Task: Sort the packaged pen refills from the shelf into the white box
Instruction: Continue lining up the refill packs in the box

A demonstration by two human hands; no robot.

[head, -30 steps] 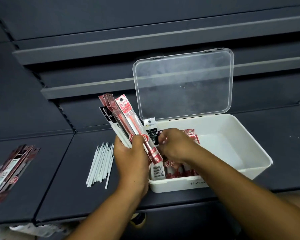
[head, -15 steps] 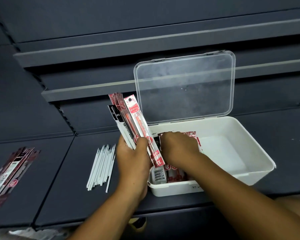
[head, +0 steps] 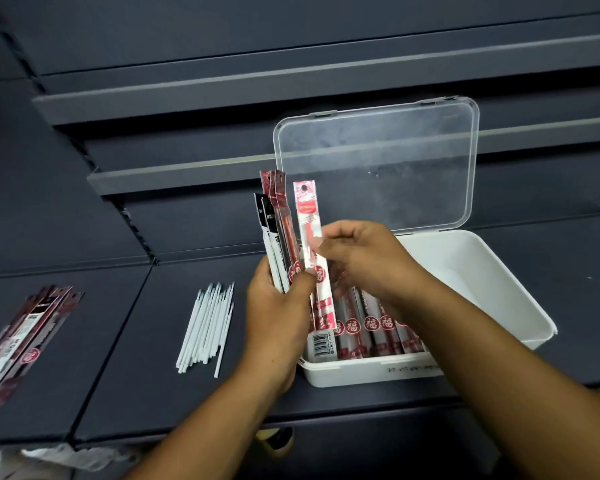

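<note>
Dark grey shelving [head: 118, 341] fills the frame, its lowest shelf carrying a white rectangular plastic box [head: 492, 292] at centre right, clear hinged lid [head: 378, 168] standing open. Left hand [head: 278, 320] at centre has its grip closed around an upright fan of red and black packaged pen refills [head: 278, 230]. Right hand [head: 364, 258] pinches the frontmost red-and-white refill packet [head: 309, 223] between thumb and fingers. More red packets [head: 368, 330] lie in the box's near left. Loose white refill tubes [head: 208, 327] and another packet pile [head: 25, 337] lie at lower left.
</note>
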